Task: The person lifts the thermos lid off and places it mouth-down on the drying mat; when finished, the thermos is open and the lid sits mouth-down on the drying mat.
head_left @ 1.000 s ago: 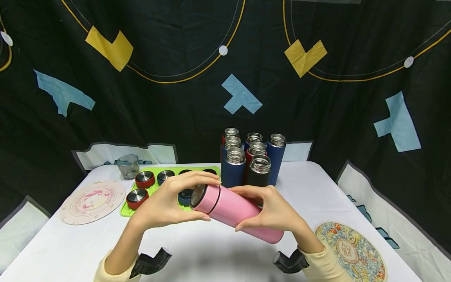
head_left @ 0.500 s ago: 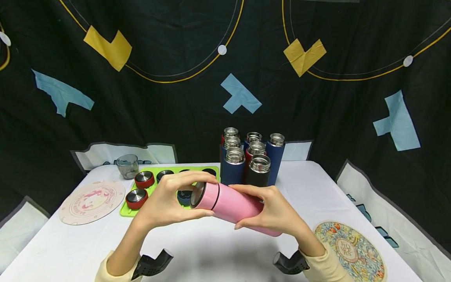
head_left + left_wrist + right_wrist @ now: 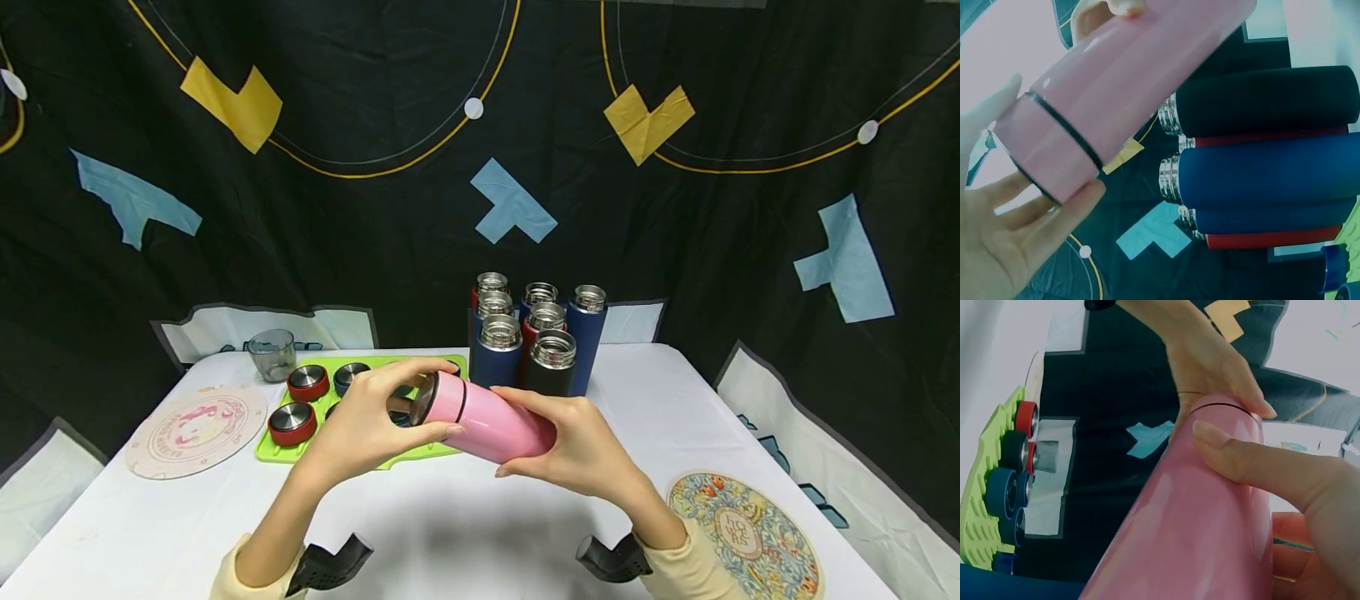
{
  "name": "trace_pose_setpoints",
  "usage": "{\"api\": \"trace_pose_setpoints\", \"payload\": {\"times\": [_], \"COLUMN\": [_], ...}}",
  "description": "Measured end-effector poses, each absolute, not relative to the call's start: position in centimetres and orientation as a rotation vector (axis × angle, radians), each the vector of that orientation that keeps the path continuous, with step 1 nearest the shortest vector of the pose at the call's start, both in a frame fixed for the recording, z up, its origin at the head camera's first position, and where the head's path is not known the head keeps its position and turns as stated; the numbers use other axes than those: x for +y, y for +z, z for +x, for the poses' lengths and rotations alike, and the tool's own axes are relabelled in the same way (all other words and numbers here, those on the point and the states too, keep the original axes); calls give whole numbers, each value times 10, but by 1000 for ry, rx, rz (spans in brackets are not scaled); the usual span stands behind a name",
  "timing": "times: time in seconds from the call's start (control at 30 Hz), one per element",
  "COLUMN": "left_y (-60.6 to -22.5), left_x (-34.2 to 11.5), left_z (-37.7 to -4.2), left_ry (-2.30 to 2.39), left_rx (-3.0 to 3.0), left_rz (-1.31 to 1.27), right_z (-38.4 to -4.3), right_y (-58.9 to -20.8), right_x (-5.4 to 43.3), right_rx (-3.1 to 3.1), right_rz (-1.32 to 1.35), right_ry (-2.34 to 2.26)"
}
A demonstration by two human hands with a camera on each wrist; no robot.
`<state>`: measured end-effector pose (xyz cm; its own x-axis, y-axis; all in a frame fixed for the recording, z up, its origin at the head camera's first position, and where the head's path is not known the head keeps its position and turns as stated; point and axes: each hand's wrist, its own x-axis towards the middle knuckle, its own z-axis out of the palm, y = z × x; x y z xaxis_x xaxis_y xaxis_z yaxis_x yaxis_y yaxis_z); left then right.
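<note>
A pink thermos bottle (image 3: 502, 423) is held tilted in the air between both hands, its lid end up and to the left. My left hand (image 3: 367, 421) grips the pink lid (image 3: 1050, 150), fingers on one side and thumb on the other. A dark line separates lid from body. My right hand (image 3: 573, 437) holds the body, with its thumb (image 3: 1235, 453) lying along the pink surface in the right wrist view. The bottle's base end is hidden behind the right hand in the head view.
Several lidless bottles, including a black one (image 3: 551, 371) and a blue one (image 3: 497, 362), stand behind the hands. Left of them, a green tray (image 3: 270, 450) bears several lids, one of them red (image 3: 292, 423). A glass cup (image 3: 273, 354) and two round mats (image 3: 197, 429) flank the table.
The bottle's base end has swung up and behind the right hand, so the bottle looks shorter. Its lid end has risen slightly. Both hands keep their hold.
</note>
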<state>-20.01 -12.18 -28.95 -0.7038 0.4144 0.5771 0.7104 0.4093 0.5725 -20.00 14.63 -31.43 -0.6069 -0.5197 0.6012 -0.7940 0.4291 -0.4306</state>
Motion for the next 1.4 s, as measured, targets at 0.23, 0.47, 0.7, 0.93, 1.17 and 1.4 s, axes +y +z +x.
{"api": "trace_pose_setpoints", "payload": {"times": [0.23, 0.47, 0.7, 0.93, 1.17, 1.4], "left_y": [-289, -288, -289, -291, -292, -292], "left_x": [-127, -128, -128, -125, -121, -124], "left_z": [-202, -203, -207, -205, -204, -207], "left_ry": [-1149, -1173, -1155, -1203, -1211, -1170], "left_rx": [-2260, -2185, -2123, -2227, -2325, -2309], "left_rz": [-1283, -1364, -1350, -1092, -910, -1134], "right_z": [-207, -209, -204, -205, -207, -211], "right_y": [-310, -308, -309, -315, -317, -315], "right_x": [158, 159, 155, 151, 149, 156], "right_rx": [-2385, -2399, -2322, -2262, -2209, -2275], "right_rz": [1240, 1262, 1219, 1166, 1141, 1203], "right_ry": [1184, 1224, 1152, 1030, 853, 1012]}}
